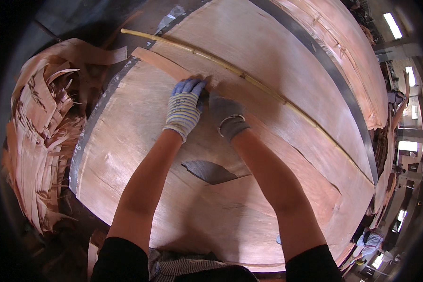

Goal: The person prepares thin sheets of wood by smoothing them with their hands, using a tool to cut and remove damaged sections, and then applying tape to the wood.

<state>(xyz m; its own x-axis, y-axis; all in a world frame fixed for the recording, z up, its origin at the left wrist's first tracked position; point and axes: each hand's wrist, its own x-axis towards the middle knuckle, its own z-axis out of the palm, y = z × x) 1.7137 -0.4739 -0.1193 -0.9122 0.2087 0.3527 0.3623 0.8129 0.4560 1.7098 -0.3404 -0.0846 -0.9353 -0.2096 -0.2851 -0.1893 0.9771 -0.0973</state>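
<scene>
A large sheet of pale reddish wood veneer (pixel 127 136) covers the work surface in front of me. My left hand (pixel 184 107), in a striped glove with blue fingers, is closed at a narrow veneer strip (pixel 162 64) lying on the sheet. Right beside it, my right hand (pixel 227 113) in a dark grey glove is curled at the same strip, its fingertips mostly hidden. From there the veneer continues toward the lower right with an uneven edge. Below my hands, a dark lens-shaped gap (pixel 209 171) shows in the veneer.
A thin bamboo stick (pixel 242 74) lies diagonally across the sheet, beyond my hands. Torn veneer scraps (pixel 40 117) are heaped at the left. Another veneer stack (pixel 348 51) stands past a dark band (pixel 331 61) at the far right. Another person (pixel 371 242) is at the lower right.
</scene>
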